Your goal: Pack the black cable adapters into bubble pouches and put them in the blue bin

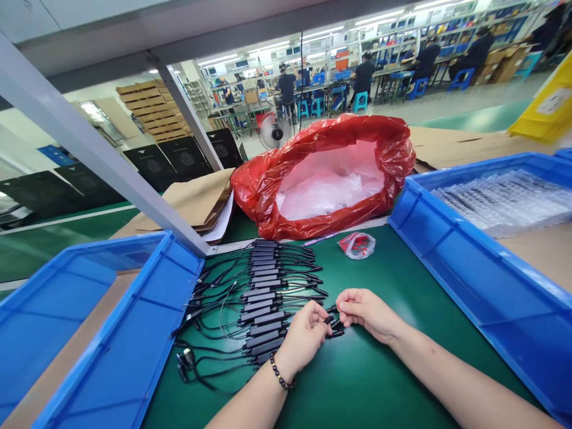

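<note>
A row of black cables with slim rectangular modules [263, 292] lies on the green table, plugs to the left and short leads to the right. My left hand [306, 336], with a beaded bracelet on its wrist, reaches over the lower modules. Its thumb and fingers pinch a black cable end [329, 320]. Right beside it, my right hand [366, 314] is closed in a pinch at the tips of the leads; the small piece between its fingers is mostly hidden. A small clear bag of red pieces [357, 245] lies beyond my right hand.
Blue bins stand at the left [102, 333] and right [473, 262]; the right one holds clear plastic packets [504, 199]. A red plastic bag [268, 208] gapes open at the back, beside brown cardboard [192, 199]. A metal post [107, 149] slants across the left. People sit farther off.
</note>
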### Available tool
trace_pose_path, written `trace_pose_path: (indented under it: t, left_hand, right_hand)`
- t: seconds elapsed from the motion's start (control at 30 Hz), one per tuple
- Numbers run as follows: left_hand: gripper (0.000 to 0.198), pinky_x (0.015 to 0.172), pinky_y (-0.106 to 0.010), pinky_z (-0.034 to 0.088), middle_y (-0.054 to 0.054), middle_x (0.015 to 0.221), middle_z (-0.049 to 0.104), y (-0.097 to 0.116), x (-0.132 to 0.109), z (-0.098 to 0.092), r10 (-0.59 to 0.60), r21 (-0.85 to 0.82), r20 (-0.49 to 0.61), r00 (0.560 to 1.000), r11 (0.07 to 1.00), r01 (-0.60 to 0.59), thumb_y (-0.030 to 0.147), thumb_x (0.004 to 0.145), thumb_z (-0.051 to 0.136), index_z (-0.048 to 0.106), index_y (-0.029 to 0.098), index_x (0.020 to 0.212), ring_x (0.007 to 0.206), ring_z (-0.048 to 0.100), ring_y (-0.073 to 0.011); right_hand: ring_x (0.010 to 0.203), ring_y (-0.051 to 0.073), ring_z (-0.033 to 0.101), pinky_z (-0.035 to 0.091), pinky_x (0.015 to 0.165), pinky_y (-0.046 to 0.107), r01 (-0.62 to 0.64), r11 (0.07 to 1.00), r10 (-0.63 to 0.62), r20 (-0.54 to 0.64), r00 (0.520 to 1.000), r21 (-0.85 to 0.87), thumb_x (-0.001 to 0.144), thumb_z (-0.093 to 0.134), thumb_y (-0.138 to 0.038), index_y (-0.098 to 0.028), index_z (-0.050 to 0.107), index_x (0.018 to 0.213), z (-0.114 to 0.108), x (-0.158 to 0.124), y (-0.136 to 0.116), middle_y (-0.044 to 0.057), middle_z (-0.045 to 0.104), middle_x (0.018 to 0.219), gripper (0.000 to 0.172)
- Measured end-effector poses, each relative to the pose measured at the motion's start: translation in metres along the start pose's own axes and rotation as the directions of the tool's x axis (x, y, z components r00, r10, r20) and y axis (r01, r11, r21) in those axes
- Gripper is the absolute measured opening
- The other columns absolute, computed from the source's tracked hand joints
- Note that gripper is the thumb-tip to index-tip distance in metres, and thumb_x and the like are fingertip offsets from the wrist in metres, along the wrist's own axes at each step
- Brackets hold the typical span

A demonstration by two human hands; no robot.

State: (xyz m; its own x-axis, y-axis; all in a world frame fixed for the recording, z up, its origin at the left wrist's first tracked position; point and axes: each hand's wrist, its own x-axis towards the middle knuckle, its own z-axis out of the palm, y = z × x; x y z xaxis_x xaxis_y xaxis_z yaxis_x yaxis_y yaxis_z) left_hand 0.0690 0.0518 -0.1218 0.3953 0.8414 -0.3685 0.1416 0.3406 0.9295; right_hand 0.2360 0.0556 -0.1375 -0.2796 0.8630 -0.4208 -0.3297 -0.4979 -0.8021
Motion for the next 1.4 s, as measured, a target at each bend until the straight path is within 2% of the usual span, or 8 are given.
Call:
trace_pose_path:
  t: [0.13,0.57,0.93,1.07,1.13,1.2,1.27,1.4]
  left_hand:
    - [0.012,0.041,-0.018,0.029,0.002,0.056,0.056,-0.002,0.002,0.001,-0.014,0.027,-0.040,0.999,1.000,0.015,0.020,0.062,0.052,0.043,0.018,0.071,0.043,0.042,-0.0063]
    - [0.022,0.040,-0.017,0.023,0.005,0.048,0.052,-0.006,0.005,0.002,-0.005,0.017,-0.041,0.999,1.000,0.005,0.032,0.066,0.060,0.044,0.017,0.064,0.039,0.034,-0.0036]
    - [0.015,0.036,-0.018,0.012,0.006,0.042,0.049,0.004,0.000,0.002,-0.056,-0.165,0.113,0.992,0.984,0.074,0.024,0.061,0.057,0.044,0.017,0.066,0.033,0.025,-0.0021]
    - [0.012,0.035,-0.017,0.013,0.005,0.044,0.049,0.002,0.002,0.003,-0.101,-0.139,0.145,0.984,0.983,0.121,0.027,0.066,0.053,0.050,0.015,0.070,0.032,0.024,-0.0022]
    - [0.018,0.037,-0.017,0.026,0.001,0.050,0.054,0.003,0.000,0.003,-0.108,-0.110,0.162,0.981,0.986,0.127,0.032,0.069,0.052,0.053,0.014,0.068,0.036,0.037,-0.0046]
    - [0.024,0.051,-0.023,0.041,-0.005,0.063,0.060,0.005,-0.002,0.000,-0.024,-0.035,0.148,0.989,0.999,0.030,0.035,0.073,0.050,0.058,0.013,0.070,0.052,0.052,-0.0106]
    - [0.024,0.069,-0.029,0.045,-0.008,0.077,0.063,0.009,-0.004,-0.004,0.152,0.134,0.074,0.986,0.978,-0.161,0.032,0.078,0.046,0.062,0.014,0.074,0.073,0.057,-0.0157]
    - [0.019,0.085,-0.036,0.040,-0.007,0.090,0.061,0.011,-0.007,-0.013,0.448,0.565,0.006,0.894,0.736,-0.373,0.016,0.078,0.044,0.061,0.019,0.085,0.091,0.052,-0.0195]
  right_hand:
    - [0.041,0.008,0.051,0.042,0.044,0.020,0.027,0.995,-0.020,0.070,0.997,-0.097,0.059,0.073,-0.037,-0.012,0.056,0.064,0.008,-0.005,0.004,0.001,0.061,0.049,0.030]
    - [0.035,0.005,0.041,0.031,0.037,0.016,0.114,0.938,-0.101,0.057,0.993,-0.328,0.067,0.062,-0.042,-0.015,0.049,0.065,0.014,-0.008,0.012,-0.005,0.052,0.043,0.030]
    - [0.030,0.000,0.027,0.014,0.029,0.015,-0.043,0.986,0.059,0.100,0.993,-0.160,0.062,0.067,-0.034,-0.014,0.050,0.063,0.014,-0.008,0.006,-0.006,0.049,0.046,0.026]
    - [0.039,0.002,0.039,0.030,0.037,0.016,0.086,0.992,-0.086,-0.005,0.996,0.090,0.058,0.071,-0.025,-0.014,0.056,0.071,0.003,-0.003,-0.003,-0.004,0.053,0.055,0.023]
    - [0.051,0.006,0.050,0.040,0.048,0.018,0.154,0.970,-0.135,-0.109,0.985,0.186,0.050,0.073,-0.016,-0.014,0.058,0.076,-0.003,0.001,-0.007,-0.002,0.057,0.065,0.029]
    - [0.059,0.009,0.055,0.045,0.056,0.020,0.173,0.962,-0.136,-0.180,0.974,0.212,0.047,0.073,-0.012,-0.014,0.059,0.075,-0.006,0.005,-0.007,0.000,0.059,0.069,0.031]
    - [0.061,0.010,0.057,0.047,0.059,0.022,0.155,0.967,-0.117,-0.188,0.975,0.203,0.049,0.072,-0.014,-0.014,0.059,0.074,-0.007,0.007,-0.005,0.001,0.059,0.068,0.028]
    - [0.055,0.010,0.058,0.048,0.057,0.023,0.091,0.986,-0.070,-0.148,0.986,0.138,0.055,0.070,-0.019,-0.014,0.057,0.072,-0.004,0.008,0.001,0.000,0.059,0.064,0.021]
